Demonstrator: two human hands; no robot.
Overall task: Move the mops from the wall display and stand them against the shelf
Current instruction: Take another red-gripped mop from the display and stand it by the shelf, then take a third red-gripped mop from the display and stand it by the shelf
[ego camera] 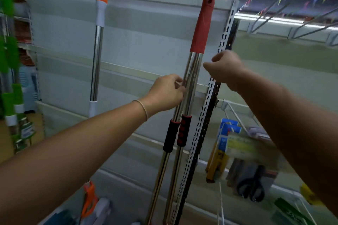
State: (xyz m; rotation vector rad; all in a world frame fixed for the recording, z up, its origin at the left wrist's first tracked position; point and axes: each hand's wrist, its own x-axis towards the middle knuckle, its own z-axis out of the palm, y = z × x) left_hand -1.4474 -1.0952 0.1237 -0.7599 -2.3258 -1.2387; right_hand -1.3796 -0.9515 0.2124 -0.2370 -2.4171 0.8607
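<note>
Two chrome mop poles with a red top grip hang side by side from a wire hook at the top of the wall display; lower down each has a black and red foam sleeve. My left hand touches the poles at mid height, its fingers curled against the chrome from the left. Just right of the poles my right hand hovers with fingers loosely curled and nothing in them. Another mop, with an orange and white handle, hangs further left.
A perforated metal upright runs right beside the poles. Green-handled items hang at the far left. Boxed goods and packaged scissors hang on wire hooks at the right. An orange clip tool sits low.
</note>
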